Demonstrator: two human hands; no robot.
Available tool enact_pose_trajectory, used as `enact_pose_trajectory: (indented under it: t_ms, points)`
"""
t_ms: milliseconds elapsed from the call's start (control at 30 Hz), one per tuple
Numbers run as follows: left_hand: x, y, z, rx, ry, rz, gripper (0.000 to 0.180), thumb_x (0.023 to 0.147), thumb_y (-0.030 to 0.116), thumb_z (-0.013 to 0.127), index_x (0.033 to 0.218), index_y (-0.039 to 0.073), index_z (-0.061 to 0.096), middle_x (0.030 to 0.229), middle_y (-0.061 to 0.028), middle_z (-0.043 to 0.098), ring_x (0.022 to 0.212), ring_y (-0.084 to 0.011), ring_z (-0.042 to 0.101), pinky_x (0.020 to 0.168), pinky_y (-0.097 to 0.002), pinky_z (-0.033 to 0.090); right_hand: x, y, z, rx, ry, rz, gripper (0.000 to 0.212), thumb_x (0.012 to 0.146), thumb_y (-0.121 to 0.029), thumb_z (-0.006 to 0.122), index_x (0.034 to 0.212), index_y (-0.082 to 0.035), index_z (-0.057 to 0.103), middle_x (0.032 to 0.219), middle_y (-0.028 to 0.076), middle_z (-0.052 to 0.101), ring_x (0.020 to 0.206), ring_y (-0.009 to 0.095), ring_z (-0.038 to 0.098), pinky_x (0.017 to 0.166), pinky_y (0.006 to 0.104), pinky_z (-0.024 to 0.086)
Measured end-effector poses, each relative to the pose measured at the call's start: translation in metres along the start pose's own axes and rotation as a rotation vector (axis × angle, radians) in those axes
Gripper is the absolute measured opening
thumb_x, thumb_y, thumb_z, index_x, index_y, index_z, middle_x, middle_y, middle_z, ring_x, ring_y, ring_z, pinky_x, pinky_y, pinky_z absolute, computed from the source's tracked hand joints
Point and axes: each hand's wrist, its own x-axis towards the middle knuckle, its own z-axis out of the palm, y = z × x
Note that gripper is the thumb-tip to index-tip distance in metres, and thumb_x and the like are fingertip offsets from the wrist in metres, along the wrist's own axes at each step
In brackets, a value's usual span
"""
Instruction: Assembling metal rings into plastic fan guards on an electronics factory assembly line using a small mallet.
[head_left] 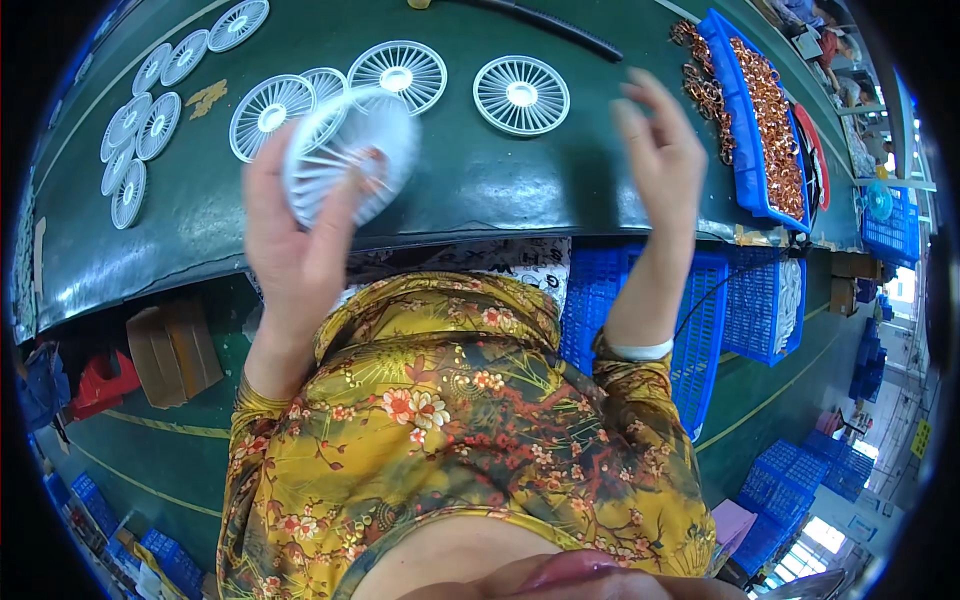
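Left hand [293, 235] is grasping a white spoked wheel [345, 140], motion-blurred, at eleven o'clock; your thumb is lying across its face, presumably bracing it near a coppery ring [374, 170] at the hub. Your right hand [665, 165] is hovering at two o'clock, fingers parted, seemingly empty. Farther out, a blue tray [735, 130] is corralling copper rings [770, 130], likely against scattering. At twelve, another wheel [521, 95] is resting flat on the green tabletop [480, 200], probably for stability.

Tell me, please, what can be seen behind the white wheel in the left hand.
Behind the held wheel, other white wheels lie partly in view on the green table; whatever it covers completely cannot be seen.
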Motion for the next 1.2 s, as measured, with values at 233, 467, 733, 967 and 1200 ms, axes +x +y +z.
enact_pose_trajectory:
  t_ms: [233, 467, 733, 967, 1200]
  points:
    - [0.03, -0.059, -0.073, 0.667, 0.445, 0.248, 0.031, 0.088, 0.002, 0.063, 0.119, 0.008, 0.062, 0.111, -0.0099, 0.066, 0.096, -0.0208, 0.062, 0.086, -0.0323, 0.047, 0.011, 0.136, -0.085, -0.964, 0.11, 0.389, 0.044, 0.084, -0.042, 0.063, 0.093, 0.001, 0.065, 0.094, 0.027, 0.065, 0.088, 0.045, 0.062, 0.077, 0.0513, 0.05]
    - [0.025, -0.08, -0.092, 0.926, 0.168, 0.158, 0.029, 0.09, 0.028, 0.059, 0.111, 0.009, 0.065, 0.11, -0.0152, 0.064, 0.106, -0.0345, 0.057, 0.094, -0.0443, 0.043, 0.004, 0.15, -0.084, -0.447, 0.089, 0.287, 0.028, 0.091, -0.029, 0.061, 0.091, -0.002, 0.066, 0.079, 0.016, 0.065, 0.073, 0.034, 0.06, 0.069, 0.043, 0.048]
    - [0.09, -0.122, -0.16, 1.142, 0.173, -0.132, 0.057, 0.081, 0.039, 0.069, 0.122, 0.001, 0.057, 0.116, -0.0208, 0.061, 0.111, -0.0348, 0.056, 0.095, -0.0418, 0.044, 0.013, 0.139, -0.082, -0.843, 0.107, 0.268, 0.039, 0.092, -0.041, 0.055, 0.095, -0.004, 0.065, 0.091, 0.022, 0.065, 0.085, 0.041, 0.062, 0.073, 0.0495, 0.048]
    - [0.109, -0.176, -0.229, 1.396, 0.124, -0.414, 0.053, 0.091, 0.051, 0.05, 0.129, 0.015, 0.054, 0.104, -0.0251, 0.065, 0.097, -0.0422, 0.063, 0.083, -0.0508, 0.048, 0.002, 0.105, -0.057, -0.618, 0.162, -0.162, 0.016, 0.091, -0.019, 0.058, 0.086, -0.005, 0.063, 0.084, 0.015, 0.062, 0.077, 0.035, 0.06, 0.07, 0.0429, 0.048]
    - [0.089, -0.106, -0.172, 0.739, 0.592, -0.044, 0.032, 0.094, 0.03, 0.059, 0.107, 0.002, 0.064, 0.086, -0.0088, 0.068, 0.076, -0.0154, 0.063, 0.071, -0.0314, 0.05, -0.014, 0.032, -0.024, -0.195, 0.313, -0.293, 0.012, 0.079, -0.003, 0.072, 0.09, -0.002, 0.066, 0.088, 0.011, 0.065, 0.078, 0.025, 0.062, 0.066, 0.0327, 0.05]
